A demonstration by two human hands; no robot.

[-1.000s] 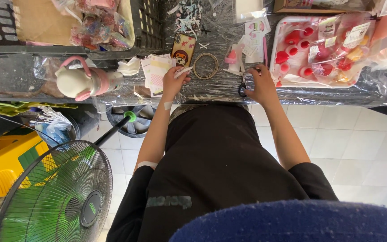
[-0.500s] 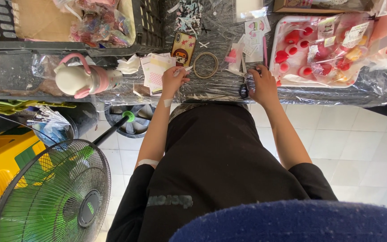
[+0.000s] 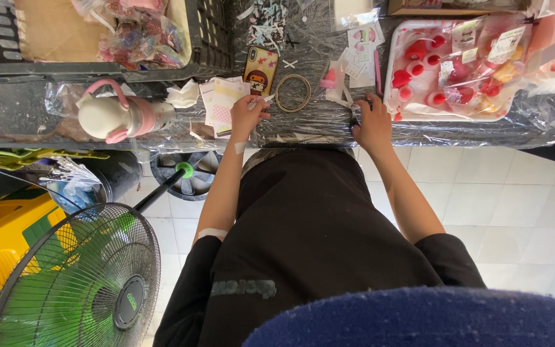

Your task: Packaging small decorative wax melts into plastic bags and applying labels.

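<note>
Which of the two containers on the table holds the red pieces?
The white tray just beyond the right hand, under clear wrap. The black crate at far left holds bagged pinkish items instead, away from both hands.

A green fan (image 3: 75,283), a yellow box (image 3: 4,241), a cream-and-pink bottle (image 3: 120,117), red pieces in a white tray (image 3: 393,71) and a star-patterned phone case (image 3: 260,71) are seen.

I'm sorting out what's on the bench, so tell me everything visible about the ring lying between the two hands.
The ring is a thin, tan hoop, open in the middle, possibly wood or tape; the material is unclear. It lies flat on the plastic-covered bench, just right of a phone in a decorated case. It sits between the left hand and right hand; neither touches it.
</note>
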